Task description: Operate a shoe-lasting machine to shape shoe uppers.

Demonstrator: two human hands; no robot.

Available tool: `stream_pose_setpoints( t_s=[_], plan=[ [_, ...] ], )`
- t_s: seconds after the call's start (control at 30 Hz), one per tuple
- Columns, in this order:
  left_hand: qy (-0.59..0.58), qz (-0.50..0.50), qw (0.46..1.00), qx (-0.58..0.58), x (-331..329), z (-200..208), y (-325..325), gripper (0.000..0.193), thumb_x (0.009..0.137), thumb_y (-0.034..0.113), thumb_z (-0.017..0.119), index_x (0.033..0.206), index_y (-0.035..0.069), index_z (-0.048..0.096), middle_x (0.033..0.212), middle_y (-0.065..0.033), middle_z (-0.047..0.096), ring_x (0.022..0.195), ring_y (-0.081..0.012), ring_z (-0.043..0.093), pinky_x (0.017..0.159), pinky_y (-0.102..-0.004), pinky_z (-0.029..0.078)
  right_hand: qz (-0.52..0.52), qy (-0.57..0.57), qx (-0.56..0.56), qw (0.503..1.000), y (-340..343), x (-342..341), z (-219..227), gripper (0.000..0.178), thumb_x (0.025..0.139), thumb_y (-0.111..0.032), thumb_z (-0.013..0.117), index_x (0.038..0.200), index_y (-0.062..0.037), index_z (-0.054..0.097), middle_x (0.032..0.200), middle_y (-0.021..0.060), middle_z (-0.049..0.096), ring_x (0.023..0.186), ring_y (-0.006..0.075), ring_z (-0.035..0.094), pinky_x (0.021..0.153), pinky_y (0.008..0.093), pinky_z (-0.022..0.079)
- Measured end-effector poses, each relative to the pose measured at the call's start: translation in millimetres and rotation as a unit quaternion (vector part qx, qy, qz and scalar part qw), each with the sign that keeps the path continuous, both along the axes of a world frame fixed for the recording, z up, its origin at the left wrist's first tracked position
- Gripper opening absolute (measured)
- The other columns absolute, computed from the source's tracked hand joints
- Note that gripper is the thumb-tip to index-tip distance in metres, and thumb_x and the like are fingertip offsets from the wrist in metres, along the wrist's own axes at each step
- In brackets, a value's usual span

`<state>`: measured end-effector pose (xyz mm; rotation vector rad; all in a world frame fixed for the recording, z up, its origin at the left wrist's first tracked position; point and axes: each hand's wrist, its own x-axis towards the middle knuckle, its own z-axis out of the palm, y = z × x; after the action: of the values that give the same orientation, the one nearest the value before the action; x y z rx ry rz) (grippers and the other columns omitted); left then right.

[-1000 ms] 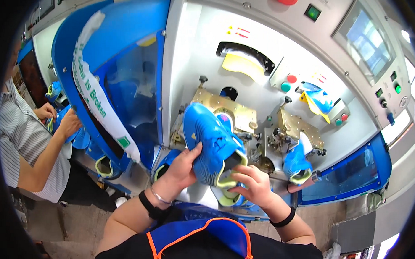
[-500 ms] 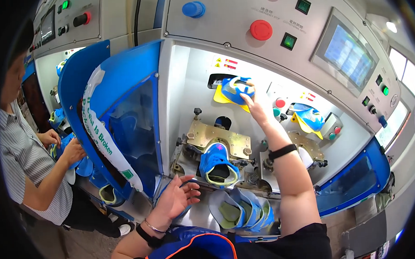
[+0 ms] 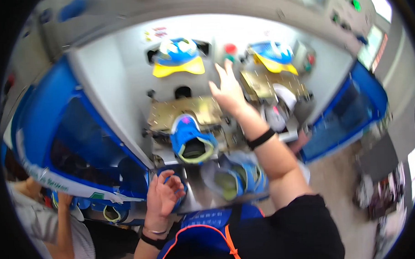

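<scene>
My right hand [image 3: 227, 90] is raised inside the lit machine, open and holding nothing, with its fingers spread. To its left, a blue shoe upper [image 3: 179, 47] sits on a yellow form [image 3: 179, 68] against the back wall. A second blue upper [image 3: 273, 50] covers another yellow form on the right. Below, a blue shoe upper [image 3: 189, 143] with a pink mark rests in front of a brass-coloured plate [image 3: 185, 113]. My left hand [image 3: 163, 192] hangs lower, palm up, its fingers loosely bent and apart with nothing in them. A blue item partly hidden behind it cannot be made out.
Several nested shoe uppers [image 3: 239, 178] lie on the metal ledge right of my left hand. Blue windowed doors stand swung out at left [image 3: 86, 138] and right [image 3: 342, 115]. A grey shoe-shaped piece [image 3: 274, 118] is at the right station. A co-worker [image 3: 60, 226] is at lower left.
My right hand has let go of the blue upper, which stays on the left yellow form, and has drawn away to its right. The view has turned, and the picture is blurred.
</scene>
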<state>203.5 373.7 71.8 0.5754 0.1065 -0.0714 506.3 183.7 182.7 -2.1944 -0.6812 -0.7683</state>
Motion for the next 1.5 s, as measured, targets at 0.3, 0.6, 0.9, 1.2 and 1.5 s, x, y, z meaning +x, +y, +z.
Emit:
stream_pose_setpoints(
  t_s=[0.3, 0.6, 0.9, 1.2, 1.5],
  plan=[
    [0.008, -0.178, 0.984, 0.024, 26.9, -29.6, -42.5, 0.048, 0.098, 0.048, 0.044, 0.117, 0.004, 0.052, 0.099, -0.0162, 0.058, 0.088, -0.0278, 0.061, 0.077, -0.0395, 0.053, -0.348, -0.144, 0.195, 0.906, -313.2, -148.6, -67.5, 0.011, 0.095, -0.010, 0.058, 0.092, -0.0001, 0.062, 0.090, 0.0071, 0.059, 0.082, 0.0149, 0.055, 0.076, 0.0281, 0.045],
    [-0.022, -0.374, 0.920, 0.117, 72.1, -20.3, -143.5, 0.041, 0.098, 0.042, 0.048, 0.107, 0.002, 0.054, 0.095, -0.0140, 0.063, 0.085, -0.0229, 0.063, 0.076, -0.0345, 0.052, -0.409, 0.300, 0.028, 0.861, -296.3, -229.0, -227.3, 0.030, 0.086, -0.037, 0.068, 0.101, -0.0110, 0.071, 0.096, 0.0128, 0.072, 0.091, 0.0345, 0.068, 0.078, 0.0418, 0.053],
    [-0.014, -0.415, 0.893, 0.174, 100.9, -9.7, -211.1, 0.037, 0.098, 0.039, 0.052, 0.108, 0.004, 0.056, 0.098, -0.0142, 0.064, 0.085, -0.0211, 0.064, 0.075, -0.0313, 0.052, -0.134, 0.460, 0.354, 0.803, -375.0, -217.1, -186.2, 0.034, 0.090, -0.031, 0.063, 0.108, -0.0026, 0.063, 0.084, 0.0145, 0.069, 0.090, 0.0288, 0.070, 0.072, 0.0374, 0.056],
    [0.026, -0.402, 0.898, 0.180, 124.7, -18.8, -253.2, 0.034, 0.099, 0.036, 0.050, 0.110, 0.005, 0.056, 0.100, -0.0137, 0.064, 0.087, -0.0211, 0.064, 0.076, -0.0318, 0.053, 0.020, 0.504, 0.759, 0.412, -386.6, -234.5, -251.1, 0.033, 0.091, -0.007, 0.042, 0.119, 0.0084, 0.051, 0.113, 0.0195, 0.062, 0.107, 0.0362, 0.063, 0.089, 0.0478, 0.054],
    [0.058, -0.371, 0.904, 0.203, 129.7, -22.5, -262.5, 0.030, 0.099, 0.033, 0.049, 0.108, 0.005, 0.055, 0.099, -0.0133, 0.064, 0.087, -0.0212, 0.064, 0.077, -0.0316, 0.052, -0.336, 0.475, -0.032, 0.813, -403.2, -239.0, -234.6, 0.076, 0.081, -0.032, 0.074, 0.137, 0.0025, 0.035, 0.124, 0.0185, 0.052, 0.092, 0.0352, 0.067, 0.077, 0.0424, 0.056]
  ],
)
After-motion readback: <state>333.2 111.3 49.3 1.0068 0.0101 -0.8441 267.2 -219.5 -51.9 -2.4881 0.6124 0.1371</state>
